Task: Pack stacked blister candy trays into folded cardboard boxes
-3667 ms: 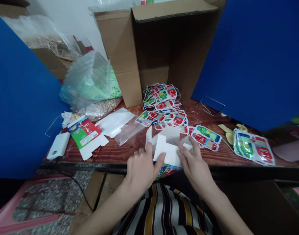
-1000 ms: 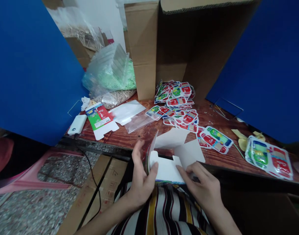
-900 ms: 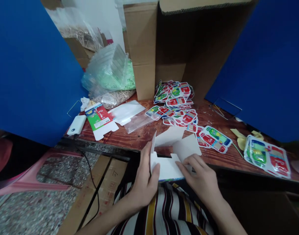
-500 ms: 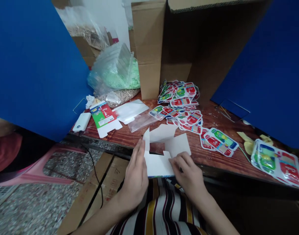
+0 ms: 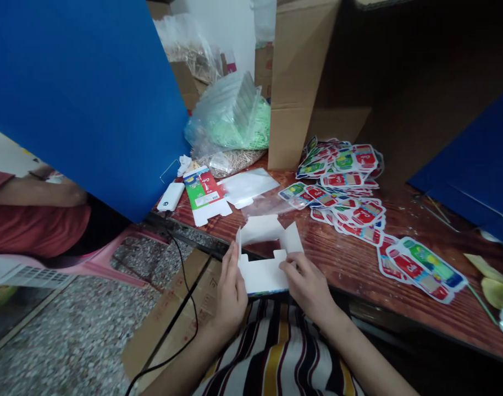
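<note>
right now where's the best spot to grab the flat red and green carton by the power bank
Likely its white end flaps, from the table's front edge: the carton lies flat, leaving no side to pinch, and those flaps point at that edge, clear of the power bank and clear bag.

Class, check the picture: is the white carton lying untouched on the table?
No, the left hand and right hand both hold the white carton at the table edge.

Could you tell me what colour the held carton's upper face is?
The carton is plain white there; head view.
</note>
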Available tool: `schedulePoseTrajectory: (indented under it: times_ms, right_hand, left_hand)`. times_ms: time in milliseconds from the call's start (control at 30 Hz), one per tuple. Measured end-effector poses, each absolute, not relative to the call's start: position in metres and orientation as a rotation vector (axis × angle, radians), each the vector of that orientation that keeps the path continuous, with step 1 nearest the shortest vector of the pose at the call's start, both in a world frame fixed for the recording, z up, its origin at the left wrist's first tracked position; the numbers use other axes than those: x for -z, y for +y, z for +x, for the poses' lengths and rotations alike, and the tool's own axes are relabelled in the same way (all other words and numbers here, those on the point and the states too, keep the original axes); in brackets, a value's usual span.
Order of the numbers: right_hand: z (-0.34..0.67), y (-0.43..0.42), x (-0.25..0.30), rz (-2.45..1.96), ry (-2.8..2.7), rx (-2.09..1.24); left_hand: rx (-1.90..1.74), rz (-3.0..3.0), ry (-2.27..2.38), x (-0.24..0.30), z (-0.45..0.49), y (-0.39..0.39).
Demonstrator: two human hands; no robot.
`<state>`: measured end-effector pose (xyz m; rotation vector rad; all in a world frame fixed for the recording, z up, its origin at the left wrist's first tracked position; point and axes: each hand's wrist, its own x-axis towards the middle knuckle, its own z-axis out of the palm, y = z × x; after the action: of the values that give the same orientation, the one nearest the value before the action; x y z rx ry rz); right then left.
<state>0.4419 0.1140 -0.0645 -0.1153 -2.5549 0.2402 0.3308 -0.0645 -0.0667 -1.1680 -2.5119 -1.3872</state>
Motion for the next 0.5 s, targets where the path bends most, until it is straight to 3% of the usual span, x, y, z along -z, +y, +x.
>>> schedulePoseTrajectory:
  times_ms: [167,267,400,500]
  right_hand:
    - [0.451,0.111,0.081,-0.130,-2.237,-0.254]
    - [0.444,0.106,0.081,-0.312,-2.077,-0.472]
    - [0.430,0.109,0.073,-0.487,-2.206,-0.814]
    - [0.429,0.113,0.066,-0.302,-2.387,-0.710]
  left_hand:
    - [1.298,-1.257,-2.572,0.072,0.335,-0.072]
    - [1.216,-1.340,-2.627,0.067,0.335,-0.072]
    - [1.195,-1.392,-2.713,0.056,0.335,-0.068]
    - [1.202,-1.385,-2.796,0.051,0.334,-0.067]
